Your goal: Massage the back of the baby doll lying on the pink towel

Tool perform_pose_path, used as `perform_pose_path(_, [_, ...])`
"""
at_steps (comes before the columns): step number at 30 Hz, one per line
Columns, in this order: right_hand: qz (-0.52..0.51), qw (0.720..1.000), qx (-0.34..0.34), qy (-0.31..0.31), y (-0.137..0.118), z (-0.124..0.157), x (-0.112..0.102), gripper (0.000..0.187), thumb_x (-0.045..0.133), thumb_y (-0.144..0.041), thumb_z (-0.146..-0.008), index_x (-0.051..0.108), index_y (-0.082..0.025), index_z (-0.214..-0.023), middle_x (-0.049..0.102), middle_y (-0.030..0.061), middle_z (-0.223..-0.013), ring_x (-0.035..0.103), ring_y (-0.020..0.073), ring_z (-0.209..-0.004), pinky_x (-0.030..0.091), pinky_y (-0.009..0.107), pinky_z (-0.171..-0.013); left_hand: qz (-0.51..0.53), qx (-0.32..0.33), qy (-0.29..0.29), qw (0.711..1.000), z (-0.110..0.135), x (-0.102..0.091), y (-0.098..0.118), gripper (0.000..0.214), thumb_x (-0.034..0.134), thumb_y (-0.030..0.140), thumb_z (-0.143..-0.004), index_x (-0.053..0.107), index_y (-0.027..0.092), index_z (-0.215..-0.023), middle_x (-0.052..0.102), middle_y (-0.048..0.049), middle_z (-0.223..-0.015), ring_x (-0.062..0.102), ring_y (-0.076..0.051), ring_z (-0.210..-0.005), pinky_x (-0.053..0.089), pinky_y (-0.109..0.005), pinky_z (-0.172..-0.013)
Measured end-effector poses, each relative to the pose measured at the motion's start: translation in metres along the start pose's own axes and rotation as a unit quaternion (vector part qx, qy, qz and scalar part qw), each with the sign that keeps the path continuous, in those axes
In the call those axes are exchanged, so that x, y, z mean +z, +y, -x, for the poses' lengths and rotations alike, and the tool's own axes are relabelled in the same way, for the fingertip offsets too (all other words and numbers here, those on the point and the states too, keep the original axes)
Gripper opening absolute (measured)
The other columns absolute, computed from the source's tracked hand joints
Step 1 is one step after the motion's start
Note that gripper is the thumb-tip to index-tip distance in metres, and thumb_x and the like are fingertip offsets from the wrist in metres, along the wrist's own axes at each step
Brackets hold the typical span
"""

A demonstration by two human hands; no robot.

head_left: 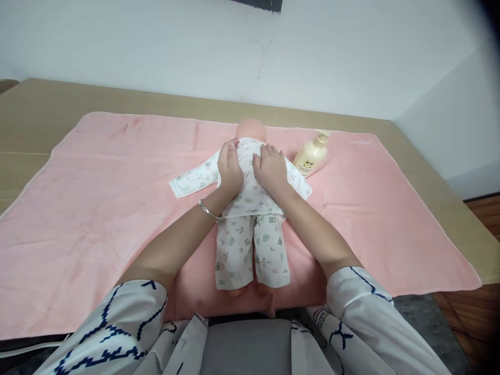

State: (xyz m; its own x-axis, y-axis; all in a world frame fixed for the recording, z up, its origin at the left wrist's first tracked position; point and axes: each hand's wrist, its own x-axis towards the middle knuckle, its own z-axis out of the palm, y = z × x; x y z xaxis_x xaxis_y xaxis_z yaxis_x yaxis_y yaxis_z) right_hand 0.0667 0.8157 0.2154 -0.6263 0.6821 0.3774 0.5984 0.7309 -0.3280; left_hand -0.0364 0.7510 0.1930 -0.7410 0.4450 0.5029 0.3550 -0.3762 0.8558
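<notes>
A baby doll in a white patterned shirt and trousers lies lengthwise on a pink towel, head away from me, feet at the near edge. My left hand lies flat on the left side of its torso, fingers stretched towards the shoulder; a silver bangle circles that wrist. My right hand lies flat on the right side of the torso, fingers together and extended. Neither hand holds anything. The doll's left sleeve spreads out sideways on the towel.
A cream pump bottle lies tilted on the towel just right of the doll's shoulder. The towel covers a tan table set against a white wall. Wooden floor shows at the right.
</notes>
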Motion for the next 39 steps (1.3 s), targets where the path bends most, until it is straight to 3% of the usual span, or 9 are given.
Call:
perform_pose_path(3, [0.014,0.995,-0.099,-0.026,-0.019,0.014,-0.001,0.047,0.044,-0.024,-0.097,0.053,-0.01,-0.141,0.042,0.0181,-0.152,0.03,0.0381,-0.144,0.016,0.061,-0.119,0.005,0.002,-0.002,1.0,0.0,0.0,-0.003,0.051,0.039,0.064,-0.098,0.065,0.021,-0.105,0.067,-0.008,-0.113,0.061,-0.021,-0.113,0.046,-0.036,-0.104])
perform_pose_path(6, [-0.021,0.978,-0.194,-0.08,-0.014,0.008,-0.003,0.041,0.044,-0.022,-0.098,0.06,-0.022,-0.135,0.042,0.0067,-0.153,0.029,0.0297,-0.147,0.012,0.057,-0.122,0.009,0.009,-0.001,1.0,-0.001,-0.001,-0.006,0.051,0.04,0.065,-0.097,0.065,0.021,-0.104,0.067,-0.0078,-0.111,0.061,-0.021,-0.111,0.047,-0.036,-0.102])
perform_pose_path(11, [-0.066,0.988,-0.126,-0.063,0.019,-0.013,-0.004,0.05,0.044,-0.042,-0.102,0.051,-0.018,-0.144,0.038,0.0103,-0.156,0.031,0.0289,-0.146,0.022,0.053,-0.121,0.001,0.026,-0.007,1.0,-0.001,-0.002,-0.004,0.049,0.041,0.064,-0.098,0.066,0.022,-0.104,0.067,-0.0064,-0.11,0.061,-0.02,-0.11,0.046,-0.035,-0.101])
perform_pose_path(15, [0.021,0.995,-0.084,-0.046,0.001,0.001,-0.008,0.052,0.041,-0.037,-0.102,0.047,-0.01,-0.146,0.037,0.0181,-0.154,0.032,0.0358,-0.144,0.024,0.056,-0.118,-0.014,0.01,-0.009,1.0,-0.001,-0.002,-0.002,0.037,0.045,0.053,-0.1,0.065,0.022,-0.1,0.068,-0.0054,-0.106,0.062,-0.019,-0.107,0.046,-0.033,-0.098])
perform_pose_path(19, [0.079,0.979,-0.16,-0.095,-0.026,0.023,-0.019,0.053,0.04,-0.028,-0.101,0.041,-0.013,-0.152,0.031,0.0142,-0.158,0.023,0.0374,-0.147,0.019,0.06,-0.119,-0.011,-0.041,-0.015,0.999,-0.004,-0.001,0.0,0.013,0.054,0.029,-0.095,0.064,0.022,-0.093,0.068,-0.0036,-0.101,0.063,-0.018,-0.1,0.049,-0.031,-0.092])
perform_pose_path(22, [0.075,0.975,-0.164,-0.129,-0.032,0.027,-0.027,0.053,0.037,-0.025,-0.101,0.037,-0.015,-0.153,0.03,0.0103,-0.159,0.022,0.0354,-0.148,0.02,0.062,-0.119,-0.024,-0.057,-0.01,0.998,-0.006,0.0,0.002,0.013,0.052,0.015,-0.089,0.064,0.022,-0.09,0.069,-0.0024,-0.097,0.064,-0.017,-0.098,0.05,-0.029,-0.091])
perform_pose_path(30, [-0.023,0.971,-0.148,-0.188,-0.021,0.011,-0.041,0.059,0.044,-0.017,-0.09,0.045,-0.019,-0.149,0.034,0.0075,-0.158,0.024,0.0332,-0.149,0.023,0.062,-0.119,-0.09,-0.017,-0.014,0.996,-0.006,0.0,0.001,0.019,0.047,0.01,-0.089,0.063,0.021,-0.091,0.069,-0.003,-0.098,0.064,-0.018,-0.097,0.05,-0.032,-0.091])
perform_pose_path(36, [-0.087,0.987,-0.096,-0.097,-0.011,0.002,-0.028,0.048,0.038,-0.025,-0.096,0.056,-0.012,-0.138,0.05,0.0109,-0.147,0.04,0.0237,-0.142,0.03,0.043,-0.12,-0.137,0.02,-0.037,0.99,-0.004,-0.001,-0.007,0.023,0.047,0.008,-0.086,0.062,0.021,-0.096,0.068,-0.0036,-0.101,0.063,-0.019,-0.099,0.05,-0.035,-0.092])
perform_pose_path(39, [-0.074,0.993,-0.073,-0.047,-0.006,0.002,-0.015,0.047,0.04,-0.032,-0.098,0.056,-0.01,-0.137,0.049,0.0134,-0.147,0.039,0.0264,-0.142,0.028,0.046,-0.121,-0.158,0.028,-0.04,0.986,-0.004,-0.001,-0.006,0.025,0.048,0.006,-0.083,0.062,0.021,-0.097,0.068,-0.0051,-0.104,0.063,-0.021,-0.102,0.05,-0.037,-0.095])
